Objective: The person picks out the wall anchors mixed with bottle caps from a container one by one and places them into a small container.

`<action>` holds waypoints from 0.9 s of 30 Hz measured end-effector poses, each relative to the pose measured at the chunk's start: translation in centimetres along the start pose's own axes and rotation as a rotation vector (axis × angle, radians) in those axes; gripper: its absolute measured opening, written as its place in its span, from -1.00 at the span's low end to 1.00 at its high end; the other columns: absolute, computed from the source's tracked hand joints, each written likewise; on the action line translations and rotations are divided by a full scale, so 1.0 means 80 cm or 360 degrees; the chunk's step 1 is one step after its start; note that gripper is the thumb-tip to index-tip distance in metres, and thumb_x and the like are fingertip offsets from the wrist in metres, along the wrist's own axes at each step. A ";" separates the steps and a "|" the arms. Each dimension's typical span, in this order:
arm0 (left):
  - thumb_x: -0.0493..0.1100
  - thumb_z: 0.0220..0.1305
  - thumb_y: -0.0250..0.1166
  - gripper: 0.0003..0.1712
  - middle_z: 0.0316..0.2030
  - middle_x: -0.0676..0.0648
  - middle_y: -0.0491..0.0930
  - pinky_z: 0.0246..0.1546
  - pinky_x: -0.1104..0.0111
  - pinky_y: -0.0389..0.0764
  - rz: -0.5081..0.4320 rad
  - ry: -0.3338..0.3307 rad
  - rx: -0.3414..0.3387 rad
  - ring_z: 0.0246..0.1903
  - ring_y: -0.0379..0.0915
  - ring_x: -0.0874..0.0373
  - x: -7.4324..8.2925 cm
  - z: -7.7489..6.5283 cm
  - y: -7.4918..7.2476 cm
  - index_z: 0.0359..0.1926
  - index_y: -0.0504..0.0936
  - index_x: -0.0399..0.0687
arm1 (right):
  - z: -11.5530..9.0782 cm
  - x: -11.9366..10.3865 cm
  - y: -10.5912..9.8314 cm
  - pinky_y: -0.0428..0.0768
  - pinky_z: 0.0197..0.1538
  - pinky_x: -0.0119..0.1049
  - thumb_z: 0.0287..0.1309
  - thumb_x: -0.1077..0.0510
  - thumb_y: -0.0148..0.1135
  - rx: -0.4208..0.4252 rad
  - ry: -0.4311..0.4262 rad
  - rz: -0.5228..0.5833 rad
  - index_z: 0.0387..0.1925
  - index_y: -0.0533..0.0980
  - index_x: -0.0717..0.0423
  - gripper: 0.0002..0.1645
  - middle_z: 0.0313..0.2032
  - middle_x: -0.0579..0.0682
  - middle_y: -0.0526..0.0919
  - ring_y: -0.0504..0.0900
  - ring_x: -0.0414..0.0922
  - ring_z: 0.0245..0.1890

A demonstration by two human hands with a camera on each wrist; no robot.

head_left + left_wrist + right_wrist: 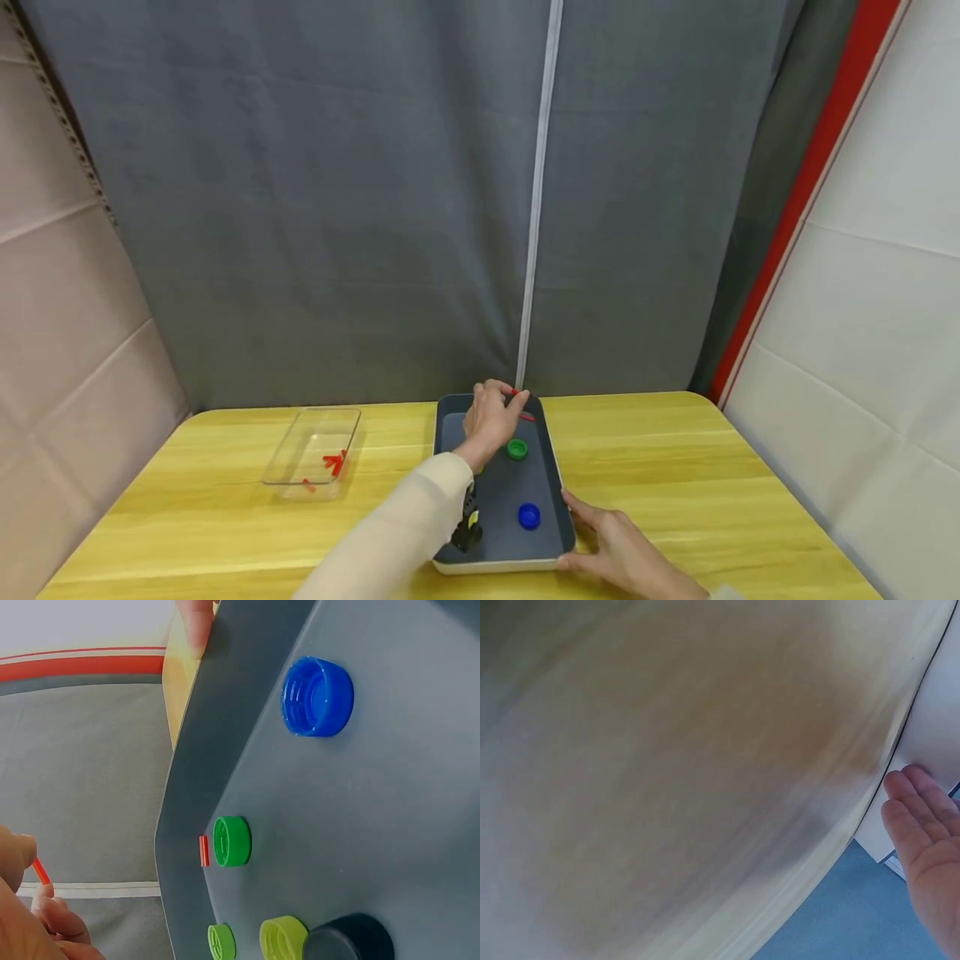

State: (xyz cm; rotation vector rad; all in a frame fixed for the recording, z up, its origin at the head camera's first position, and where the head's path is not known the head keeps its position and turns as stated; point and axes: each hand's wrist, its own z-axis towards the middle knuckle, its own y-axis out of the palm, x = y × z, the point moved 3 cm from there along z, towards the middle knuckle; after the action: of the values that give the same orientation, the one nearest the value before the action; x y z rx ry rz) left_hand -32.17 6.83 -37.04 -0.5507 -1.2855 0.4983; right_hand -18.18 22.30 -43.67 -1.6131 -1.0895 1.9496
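My left hand [491, 421] is above the far end of a dark grey tray [498, 546] with a pale outside. Between thumb and finger it pinches a short red stick [41, 871]. A second red stick [203, 851] lies in the tray by its wall, close to a green bottle cap [517, 450]. Nearer me in the tray sits a blue bottle cap [528, 516]. My right hand [618, 554] touches the tray's near right corner, thumb in front and fingers along the side. In the right wrist view its fingers [907, 829] look straight.
Left of the tray on the wooden table [660, 467] stands a clear plastic box [288, 454] holding several red sticks [333, 461]. The left wrist view also shows a yellow-green cap [283, 937], a light green cap [221, 941] and a dark round thing [351, 941]. A grey curtain [337, 208] hangs behind.
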 end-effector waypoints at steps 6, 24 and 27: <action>0.17 0.25 0.18 -0.59 -0.22 -0.08 0.42 -0.39 0.21 0.42 -0.0005 0.0019 0.0030 -0.41 0.43 0.07 -0.003 0.001 -0.013 -0.09 0.50 -0.03 | 0.001 0.000 -0.001 0.55 -0.02 -0.12 -0.04 -0.26 0.32 0.0013 -0.0023 -0.0027 0.27 0.22 0.45 0.09 0.17 0.30 0.43 0.53 0.11 0.07; 0.11 0.24 0.22 -0.63 -0.25 -0.11 0.43 -0.40 0.22 0.42 0.0011 0.0040 0.0188 -0.36 0.43 0.05 -0.032 -0.004 -0.053 -0.16 0.50 -0.08 | -0.001 0.002 -0.001 0.53 -0.01 -0.09 -0.06 -0.24 0.35 -0.0023 0.0037 0.0017 0.29 0.20 0.42 0.10 0.18 0.32 0.42 0.51 0.15 0.10; 0.12 0.24 0.21 -0.62 -0.24 -0.10 0.43 -0.41 0.26 0.40 0.0011 0.0016 0.0178 -0.37 0.41 0.07 -0.039 -0.005 -0.059 -0.14 0.50 -0.09 | 0.000 0.002 -0.001 0.52 0.00 -0.08 -0.06 -0.24 0.34 -0.0038 0.0051 0.0033 0.30 0.20 0.41 0.10 0.17 0.31 0.42 0.50 0.15 0.11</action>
State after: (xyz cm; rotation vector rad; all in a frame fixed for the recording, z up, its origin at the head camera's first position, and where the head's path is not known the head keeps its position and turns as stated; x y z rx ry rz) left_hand -32.24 1.17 -36.49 -0.4638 -1.2384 0.5689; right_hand -18.21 22.48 -43.76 -1.6686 -1.0917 1.9241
